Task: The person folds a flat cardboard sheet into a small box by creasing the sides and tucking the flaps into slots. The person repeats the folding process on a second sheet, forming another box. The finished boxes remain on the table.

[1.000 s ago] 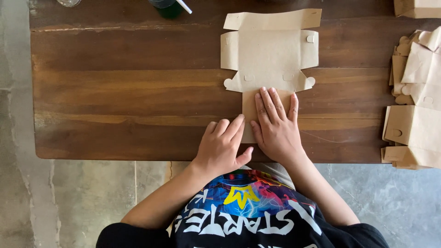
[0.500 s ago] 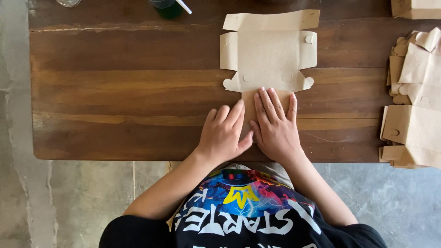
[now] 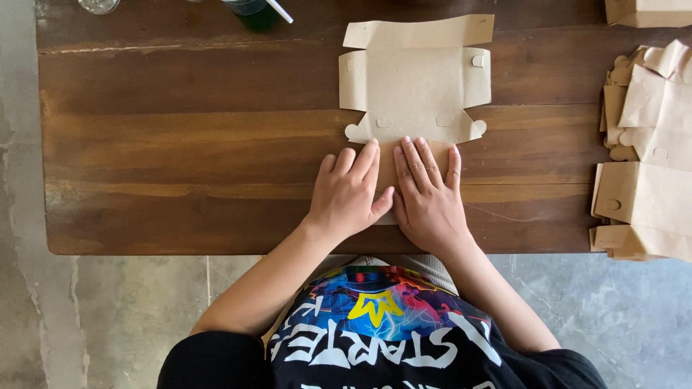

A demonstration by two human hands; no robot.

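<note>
Both hands lie flat, palms down, side by side on the near flap of an unfolded brown cardboard box blank (image 3: 414, 90) that rests on a dark wooden table (image 3: 180, 158). The left hand (image 3: 349, 193) is spread open with fingers slightly fanned and pointing away from the person, its thumb lying close to the thumb of the right hand (image 3: 427, 194); neither hand curls around anything, they only press down on the card. The right hand is likewise open, its fingers straight and close together, fingertips reaching almost to the edge of the blank's main panel. The flap under the palms is mostly hidden; only a narrow strip shows between the two hands. Farther from the person the blank spreads out flat: a pale rectangular centre panel, short side flaps to left and right, rounded tabs at the near corners, and a long narrow flap along the far edge. At the right edge of the table, well apart from the hands, a stack of similar brown blanks (image 3: 645, 158) lies in a loose pile. At the far edge, left of the blank, stands a green cup (image 3: 251, 10) with a straw.
</note>
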